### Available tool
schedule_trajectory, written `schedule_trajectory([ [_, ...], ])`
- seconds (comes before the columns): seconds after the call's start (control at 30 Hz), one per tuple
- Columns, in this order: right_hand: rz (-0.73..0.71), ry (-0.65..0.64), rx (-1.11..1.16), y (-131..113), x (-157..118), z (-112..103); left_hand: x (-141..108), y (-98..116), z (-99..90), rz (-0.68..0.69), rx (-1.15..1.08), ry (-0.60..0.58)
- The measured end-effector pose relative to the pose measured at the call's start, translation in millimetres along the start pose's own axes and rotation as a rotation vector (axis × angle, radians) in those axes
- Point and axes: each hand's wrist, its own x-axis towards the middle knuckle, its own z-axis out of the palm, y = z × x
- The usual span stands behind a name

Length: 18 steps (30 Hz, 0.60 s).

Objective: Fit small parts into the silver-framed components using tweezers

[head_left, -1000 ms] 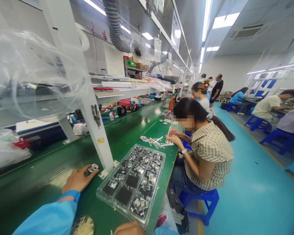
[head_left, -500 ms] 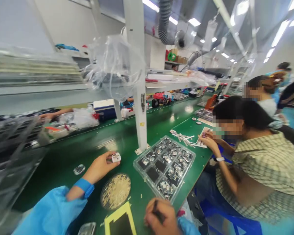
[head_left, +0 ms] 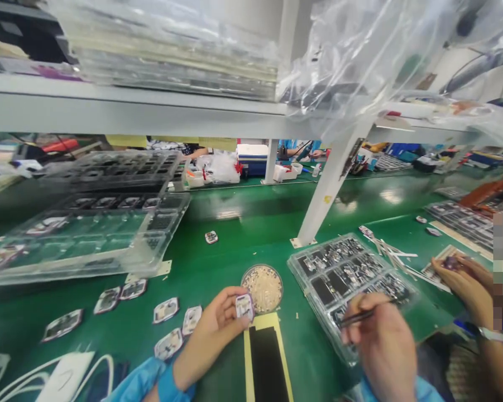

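My left hand (head_left: 218,324) pinches a small rounded-square part (head_left: 245,307) with a pale face and purple rim. It is held just in front of a round dish (head_left: 262,288) full of small beige pieces. My right hand (head_left: 383,340) grips dark tweezers (head_left: 357,318) over the near edge of a clear compartment tray (head_left: 335,282). Small metallic parts fill several of the tray's compartments. Between my hands lies a black strip on a yellow-edged sheet (head_left: 270,357). Several similar rounded parts (head_left: 166,310) lie on the green table left of my left hand.
Stacked clear trays (head_left: 151,234) stand at the left. A white box with cables (head_left: 67,374) sits at the lower left. A white post (head_left: 322,195) rises from the table to a shelf (head_left: 171,114). A co-worker's hands (head_left: 464,279) work at the right.
The view has swung left and down, bringing the left-side trays and loose parts into sight. My left hand now holds its part beside the dish; my right hand with the tweezers is over the tray.
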Motion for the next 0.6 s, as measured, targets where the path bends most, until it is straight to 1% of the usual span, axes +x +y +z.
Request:
schedule_trajectory([
  [0.07, 0.130, -0.086, -0.057, 26, -20, 11, -2, 1, -0.1, -0.004, -0.047, -0.013],
  [0.13, 0.239, -0.125, -0.099, 47, -37, 18, -6, 2, 1.7, -0.020, -0.065, -0.025],
  [0.2, 0.283, -0.154, -0.116, 60, -49, 23, -10, 3, 5.1, -0.044, -0.054, -0.041],
  [0.27, 0.244, -0.222, -0.158, 66, -53, 26, -13, 2, 9.3, -0.072, 0.007, -0.050],
  [0.37, 0.089, -0.377, -0.302, 67, -52, 31, -18, 0, 14.6, -0.080, 0.199, -0.012],
  [0.43, -0.001, -0.442, -0.382, 66, -49, 35, -21, -3, 16.7, -0.051, 0.346, 0.021],
  [0.5, -0.055, -0.460, -0.417, 65, -47, 38, -23, -5, 17.4, -0.018, 0.461, 0.036],
  [0.6, -0.087, -0.461, -0.441, 66, -44, 41, -24, -8, 16.8, 0.000, 0.544, 0.033],
])
